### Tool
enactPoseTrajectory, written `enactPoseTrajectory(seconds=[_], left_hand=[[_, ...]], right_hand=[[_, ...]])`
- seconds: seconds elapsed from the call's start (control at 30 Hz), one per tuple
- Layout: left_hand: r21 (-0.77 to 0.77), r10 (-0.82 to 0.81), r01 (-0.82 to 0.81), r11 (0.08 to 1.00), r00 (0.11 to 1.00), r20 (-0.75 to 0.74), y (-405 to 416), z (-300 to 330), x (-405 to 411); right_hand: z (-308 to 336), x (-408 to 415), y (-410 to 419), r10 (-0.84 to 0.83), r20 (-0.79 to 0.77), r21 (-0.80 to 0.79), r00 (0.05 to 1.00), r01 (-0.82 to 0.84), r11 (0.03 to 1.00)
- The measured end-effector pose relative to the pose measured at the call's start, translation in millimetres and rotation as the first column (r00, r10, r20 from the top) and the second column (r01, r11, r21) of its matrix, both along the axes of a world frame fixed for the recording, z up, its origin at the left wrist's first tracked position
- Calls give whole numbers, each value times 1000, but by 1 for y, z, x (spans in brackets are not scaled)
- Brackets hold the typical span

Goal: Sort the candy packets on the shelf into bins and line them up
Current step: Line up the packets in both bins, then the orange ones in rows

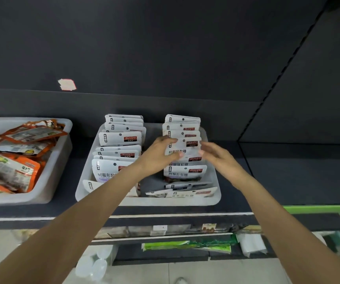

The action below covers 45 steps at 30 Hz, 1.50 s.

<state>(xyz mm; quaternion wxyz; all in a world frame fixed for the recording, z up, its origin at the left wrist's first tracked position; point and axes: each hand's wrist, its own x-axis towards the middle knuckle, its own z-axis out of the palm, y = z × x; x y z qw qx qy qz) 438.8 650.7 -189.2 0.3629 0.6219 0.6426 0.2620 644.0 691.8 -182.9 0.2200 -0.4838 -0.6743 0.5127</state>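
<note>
White packets [182, 144] stand in two rows inside the clear bin [214, 198] on the dark shelf [288, 181]. The left hand [161, 154] curls round the near edge of one upright packet in the right row; the right hand [216, 153] hovers just beside it, fingers loosely spread and holding nothing. At the bin's front, several packets [185, 190] lie flat. Risk: tugging the held packet could topple its leaning neighbours, since the row is loose. An orange-packet bin [62, 144] sits left.
</note>
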Motion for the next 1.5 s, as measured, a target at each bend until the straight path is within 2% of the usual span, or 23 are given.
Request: enactPoseTrajectory(seconds=[0.1,0.2,0.3,0.37,0.43,0.57,0.73,0.87,0.93,1.1,1.17,1.23,1.3,1.4,1.5], left_hand=[[28,-81,83,996,993,-85,-13,0,-3],[100,18,-12,995,998,-64,-14,-1,-3],[122,78,-74,990,997,-26,-20,3,-1],[111,64,-58,992,997,-47,-27,3,-3],[80,-16,23,997,996,-83,-38,6,-8],[34,-143,148,988,982,-123,-59,9,-23],[-25,-267,270,963,927,-263,-71,9,-24],[-75,-247,239,968,861,-444,-74,11,-20],[-33,-189,200,979,846,-499,-74,14,-15],[111,-52,106,988,911,-410,-62,17,12],[138,32,10,990,954,-299,-62,12,20],[114,173,-163,980,981,-84,-68,5,22],[63,308,-311,948,950,54,-75,-2,22],[-36,427,-426,904,893,144,-77,-6,27],[-142,438,-418,897,884,162,-74,-9,32]], right_hand=[[-5,9,-11,97,96,17,991,-99,995],[-11,3,-9,-64,278,250,959,-8,968],[-9,-12,-1,-241,322,368,916,114,923],[-7,-18,2,-285,302,352,910,172,920],[-7,-15,-2,-276,277,306,921,187,933],[-6,1,-34,-189,157,232,969,149,961],[-13,20,-65,-131,80,139,988,119,983],[-7,25,-74,-83,72,93,994,76,993],[-4,25,-74,-52,102,89,993,43,995],[0,23,-70,-47,146,101,988,32,994],[-2,23,-71,-69,139,92,988,56,994],[-7,21,-74,-86,80,38,993,83,996],[-7,17,-80,-68,29,3,997,68,998],[-11,15,-83,-58,12,-10,998,58,998],[-14,20,-84,-66,-34,-53,997,64,997]])
